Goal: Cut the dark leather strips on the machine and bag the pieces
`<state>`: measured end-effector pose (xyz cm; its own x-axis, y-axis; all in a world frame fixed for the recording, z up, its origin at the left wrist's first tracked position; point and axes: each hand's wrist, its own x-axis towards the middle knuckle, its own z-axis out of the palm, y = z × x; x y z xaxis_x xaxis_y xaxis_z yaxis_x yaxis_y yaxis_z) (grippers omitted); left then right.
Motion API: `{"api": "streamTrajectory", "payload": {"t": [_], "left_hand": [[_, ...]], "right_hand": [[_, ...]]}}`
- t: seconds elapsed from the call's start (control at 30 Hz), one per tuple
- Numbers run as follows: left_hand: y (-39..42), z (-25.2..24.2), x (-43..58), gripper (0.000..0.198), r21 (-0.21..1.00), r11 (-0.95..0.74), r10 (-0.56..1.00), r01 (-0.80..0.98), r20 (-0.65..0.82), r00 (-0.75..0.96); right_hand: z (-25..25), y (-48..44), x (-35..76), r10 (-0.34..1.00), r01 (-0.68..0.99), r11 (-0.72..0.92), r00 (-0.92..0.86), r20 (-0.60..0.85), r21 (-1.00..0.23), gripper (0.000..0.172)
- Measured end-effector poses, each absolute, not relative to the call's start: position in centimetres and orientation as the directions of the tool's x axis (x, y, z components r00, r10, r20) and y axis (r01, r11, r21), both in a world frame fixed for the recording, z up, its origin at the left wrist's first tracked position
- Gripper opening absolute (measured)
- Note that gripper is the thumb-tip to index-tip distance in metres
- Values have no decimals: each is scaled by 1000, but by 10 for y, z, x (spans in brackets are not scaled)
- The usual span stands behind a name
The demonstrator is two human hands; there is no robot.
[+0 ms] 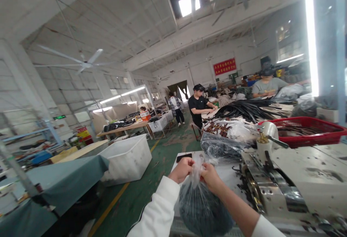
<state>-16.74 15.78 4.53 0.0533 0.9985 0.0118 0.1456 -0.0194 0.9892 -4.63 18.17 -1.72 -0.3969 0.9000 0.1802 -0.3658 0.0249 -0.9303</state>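
Note:
A clear plastic bag [203, 208] full of dark material rests at the near edge of a white worktop [227, 175]. Its neck is gathered between my two hands. My left hand [183, 170] pinches the neck from the left, fingers closed on the plastic. From the right, my right hand [211, 177] also grips the gathered neck, thumb and fingers pressed together. The dark contents cannot be made out clearly. A black flat object [184, 156] lies just behind my left hand.
Close on the right stands a metal machine [271, 179], with a red basket [311, 139] behind it. Bagged pieces and black strips [244, 110] lie farther back. A white bin [130, 161] stands left. A person in black [197, 105] works across; others are farther off.

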Motion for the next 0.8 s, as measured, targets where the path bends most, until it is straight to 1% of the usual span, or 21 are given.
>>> {"api": "streamTrajectory", "payload": {"t": [0.07,0.13,0.2,0.27,0.33,0.4,0.47,0.57,0.67,0.73,0.8], "left_hand": [[167,52,-167,25,980,-62,998,187,61,11],[172,57,-167,24,974,-90,996,210,94,-10],[173,56,-170,24,973,-89,996,213,89,6],[168,46,-174,27,979,-42,998,200,31,58],[158,29,-178,32,984,42,991,173,-63,122],[146,7,-182,41,984,125,976,129,-145,161],[134,-15,-184,46,983,168,971,67,-177,158],[121,-40,-185,45,986,166,980,-31,-161,115],[110,-57,-183,44,985,132,990,-111,-125,73],[105,-66,-179,46,985,81,996,-153,-75,49],[101,-73,-174,46,983,-4,1000,-184,6,11]], "right_hand": [[-11,182,-52,931,-466,28,-309,193,-884,22],[-8,182,-54,947,-532,77,-225,228,-843,22],[-12,179,-53,954,-535,135,-156,255,-834,23],[-27,173,-50,961,-505,137,-140,238,-852,24],[-48,165,-46,963,-469,49,-213,167,-882,28],[-69,157,-41,941,-454,-73,-328,90,-888,33],[-83,152,-35,907,-454,-167,-419,45,-875,36],[-89,151,-26,866,-436,-238,-500,14,-868,35],[-83,154,-17,809,-401,-299,-587,-8,-866,32],[-78,156,-11,768,-389,-335,-640,-10,-858,31],[-75,157,-7,732,-391,-359,-681,4,-848,31]]}}
